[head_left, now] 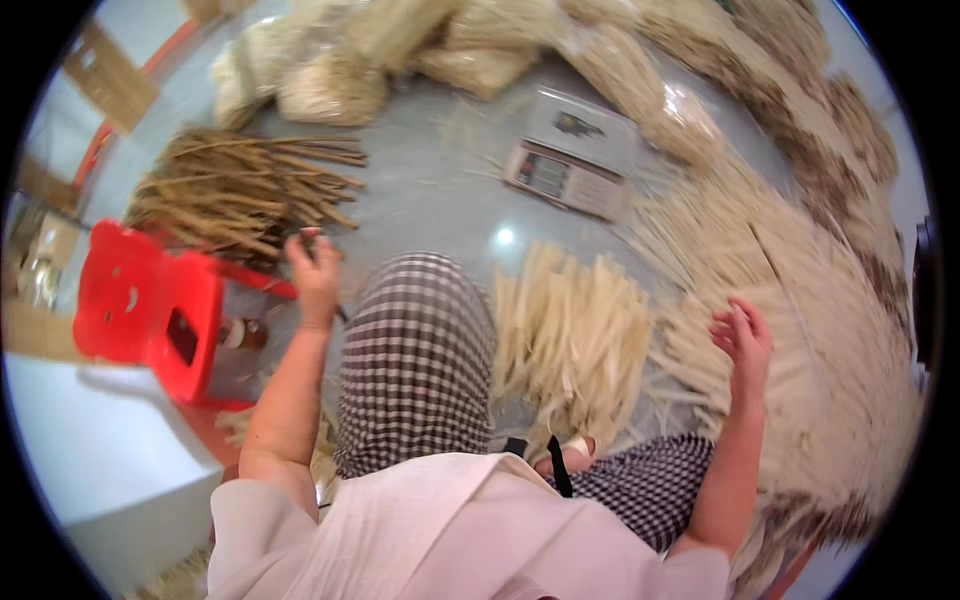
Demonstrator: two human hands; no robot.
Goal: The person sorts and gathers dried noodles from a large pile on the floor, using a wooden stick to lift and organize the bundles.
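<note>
At the left, my left hand (315, 275) is raised by the near edge of a pile of long brown sticks (225, 190). Its fingers are bent together around something small and dark that I cannot make out, and a thin dark piece shows beside the wrist. Over on the right, my right hand (743, 335) hovers above a wide spread of pale peeled strips (800, 350), its fingers loosely apart and nothing visible in them. A smaller heap of pale strips (570, 335) lies on the floor between my knees.
A flat scale (570, 180) with a metal plate rests on the grey floor ahead. Clear bags of pale strips (335, 90) line the far side. A red child's chair (190, 310) with a dark phone-like slab on its seat stands left, near a white box (130, 440).
</note>
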